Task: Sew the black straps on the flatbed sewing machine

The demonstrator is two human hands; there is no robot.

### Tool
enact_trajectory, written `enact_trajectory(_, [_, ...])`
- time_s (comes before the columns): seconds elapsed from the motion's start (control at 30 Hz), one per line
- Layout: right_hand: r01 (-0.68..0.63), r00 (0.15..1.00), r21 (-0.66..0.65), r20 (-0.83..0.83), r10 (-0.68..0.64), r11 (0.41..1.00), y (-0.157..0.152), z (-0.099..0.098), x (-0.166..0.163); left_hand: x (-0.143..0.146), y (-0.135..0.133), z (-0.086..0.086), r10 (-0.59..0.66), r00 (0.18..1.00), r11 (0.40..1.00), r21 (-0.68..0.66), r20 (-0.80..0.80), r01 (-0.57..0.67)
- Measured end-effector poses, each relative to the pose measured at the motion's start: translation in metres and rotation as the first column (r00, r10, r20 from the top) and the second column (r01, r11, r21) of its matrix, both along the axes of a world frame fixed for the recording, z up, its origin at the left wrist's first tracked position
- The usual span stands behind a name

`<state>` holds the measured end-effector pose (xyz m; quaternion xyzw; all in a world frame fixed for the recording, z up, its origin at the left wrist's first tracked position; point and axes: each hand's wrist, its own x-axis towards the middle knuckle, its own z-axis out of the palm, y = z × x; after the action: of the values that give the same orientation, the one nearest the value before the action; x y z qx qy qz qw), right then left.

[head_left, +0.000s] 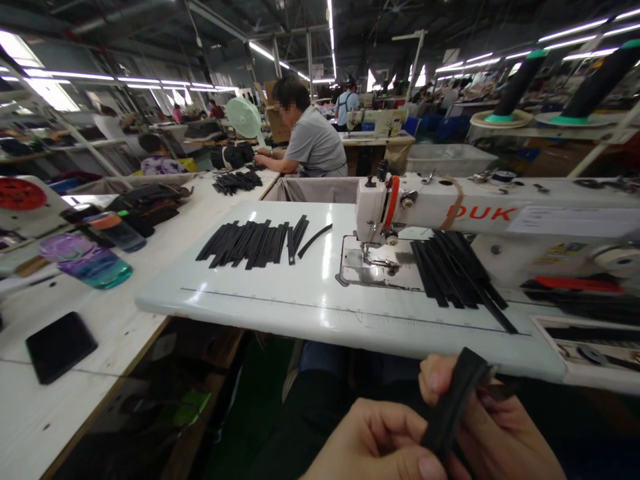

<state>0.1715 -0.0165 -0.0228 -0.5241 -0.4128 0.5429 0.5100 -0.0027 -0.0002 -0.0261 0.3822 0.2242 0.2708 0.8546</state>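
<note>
Together, two hands on one strip

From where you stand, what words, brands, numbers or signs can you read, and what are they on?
"DUK": red letters on the sewing machine.
Paper sheet on the machine: too blurred to read.
Yellow sticker: too small to read.
Tabletop ruler: any numbers too small.

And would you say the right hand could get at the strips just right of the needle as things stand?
Probably yes: the near ends of those strips look uncovered, though the right hand is occupied with another strip.
</note>
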Motion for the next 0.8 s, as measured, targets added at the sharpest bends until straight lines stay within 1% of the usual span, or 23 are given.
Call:
enact_trajectory(0.1, [0.001, 0.999, -0.043, 0.039, 0.0, 0.999, -0.002, -0.008, 0.001, 0.007, -0.004, 0.004, 0.209, 0.978, 0.978, 0.005, -0.013, -0.209])
enact_trajectory(0.13, [-0.005, 0.998, -0.039, 0.055, 0.007, 0.999, -0.003, -0.012, 0.002, 0.008, -0.005, 0.007, 0.257, 0.966, 0.966, 0.005, -0.007, -0.257])
enact_trajectory(0.2, [-0.009, 0.998, -0.036, 0.068, 0.011, 0.999, -0.007, -0.017, 0.005, 0.01, -0.005, 0.01, 0.304, 0.953, 0.953, -0.027, 0.016, -0.303])
enact_trajectory(0.27, [-0.013, 0.999, -0.053, 0.052, 0.016, 0.998, -0.011, -0.019, 0.005, 0.009, -0.005, 0.013, 0.306, 0.951, 0.95, -0.079, 0.04, -0.302])
enact_trajectory(0.37, [-0.019, 1.0, -0.078, 0.013, 0.02, 0.997, -0.014, -0.017, 0.002, 0.008, -0.005, 0.014, 0.296, 0.954, 0.949, -0.13, 0.052, -0.287])
enact_trajectory(0.6, [-0.02, 1.0, -0.077, 0.01, 0.021, 0.997, -0.009, -0.007, -0.009, 0.009, -0.002, 0.014, 0.324, 0.945, 0.937, -0.157, 0.054, -0.312])
enact_trajectory(0.7, [-0.015, 1.0, -0.092, 0.003, 0.015, 0.996, -0.008, -0.006, -0.01, 0.008, 0.001, 0.015, 0.321, 0.945, 0.936, -0.174, 0.062, -0.307])
enact_trajectory(0.8, [-0.022, 1.0, -0.136, -0.024, 0.019, 0.99, -0.008, -0.011, -0.01, 0.009, 0.004, 0.014, 0.323, 0.945, 0.934, -0.185, 0.059, -0.307])
